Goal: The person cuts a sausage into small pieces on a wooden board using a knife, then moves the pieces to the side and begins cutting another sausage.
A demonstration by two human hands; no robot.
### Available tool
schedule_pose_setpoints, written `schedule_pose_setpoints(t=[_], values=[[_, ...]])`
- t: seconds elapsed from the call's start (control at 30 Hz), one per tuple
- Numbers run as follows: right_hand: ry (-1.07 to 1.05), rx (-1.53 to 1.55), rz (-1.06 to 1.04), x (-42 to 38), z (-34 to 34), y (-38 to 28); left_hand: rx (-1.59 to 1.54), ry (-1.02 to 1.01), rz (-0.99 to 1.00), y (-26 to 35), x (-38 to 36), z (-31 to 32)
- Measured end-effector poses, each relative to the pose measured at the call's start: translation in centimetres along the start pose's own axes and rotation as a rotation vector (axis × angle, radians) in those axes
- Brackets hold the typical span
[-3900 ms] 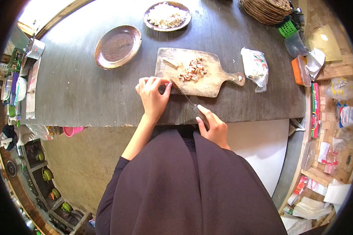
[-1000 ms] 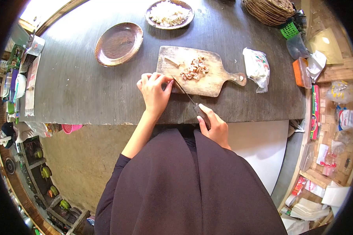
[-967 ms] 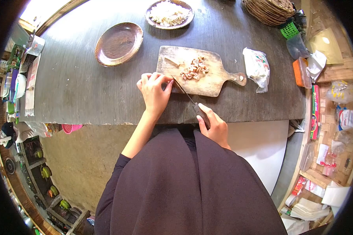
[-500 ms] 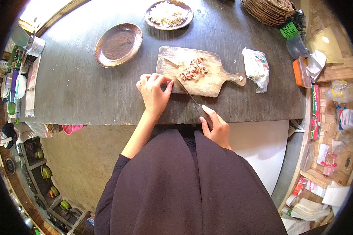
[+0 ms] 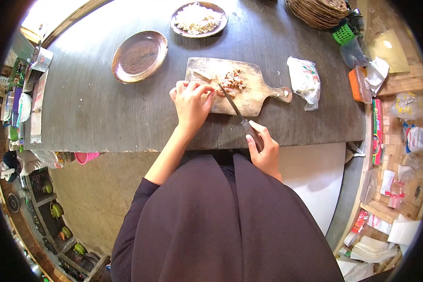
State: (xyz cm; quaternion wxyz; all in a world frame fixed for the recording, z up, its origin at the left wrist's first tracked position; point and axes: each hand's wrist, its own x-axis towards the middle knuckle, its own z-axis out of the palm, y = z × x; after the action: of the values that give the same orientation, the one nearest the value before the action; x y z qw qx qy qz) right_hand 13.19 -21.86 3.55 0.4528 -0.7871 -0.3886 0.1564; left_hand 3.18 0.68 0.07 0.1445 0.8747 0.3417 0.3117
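A wooden cutting board [image 5: 254,96] with a handle lies on the dark table. Small reddish-brown chopped pieces [image 5: 232,81] are heaped on its middle, and a pale sliver [image 5: 202,74] rests near its upper left. My right hand [image 5: 266,151] grips the dark handle of a knife [image 5: 237,112], whose blade reaches over the board to the lower edge of the heap. Over the board's left part is my left hand [image 5: 192,104], fingers bent and pinched together near the blade tip; what they hold is too small to make out.
An empty brown plate [image 5: 140,57] lies left of the board. Behind it stands a plate [image 5: 223,24] of pale shredded food. A plastic packet [image 5: 304,82] is right of the board handle. Wicker [image 5: 317,13], a green basket [image 5: 344,35] and an orange container [image 5: 356,85] sit farther right.
My left hand has moved slightly right and up, closer to the heap. My right hand and the knife have shifted right, with the blade now over the heap's lower edge.
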Motion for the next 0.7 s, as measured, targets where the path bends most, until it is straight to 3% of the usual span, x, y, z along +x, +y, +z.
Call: schedule_pose_setpoints(t=[0.3,0.47,0.7], values=[[0.041,0.012,0.040,0.2,-0.8,0.0,0.003,-0.001,0.066,-0.4,1.2,0.0],[0.031,0.017,0.029,0.3,-0.7,0.1,0.006,0.035,-0.010,-1.6,2.5,-0.3],[0.011,0.024,0.018,0.4,-0.3,0.0,0.126,-0.094,0.084,-3.2,3.7,-0.2]])
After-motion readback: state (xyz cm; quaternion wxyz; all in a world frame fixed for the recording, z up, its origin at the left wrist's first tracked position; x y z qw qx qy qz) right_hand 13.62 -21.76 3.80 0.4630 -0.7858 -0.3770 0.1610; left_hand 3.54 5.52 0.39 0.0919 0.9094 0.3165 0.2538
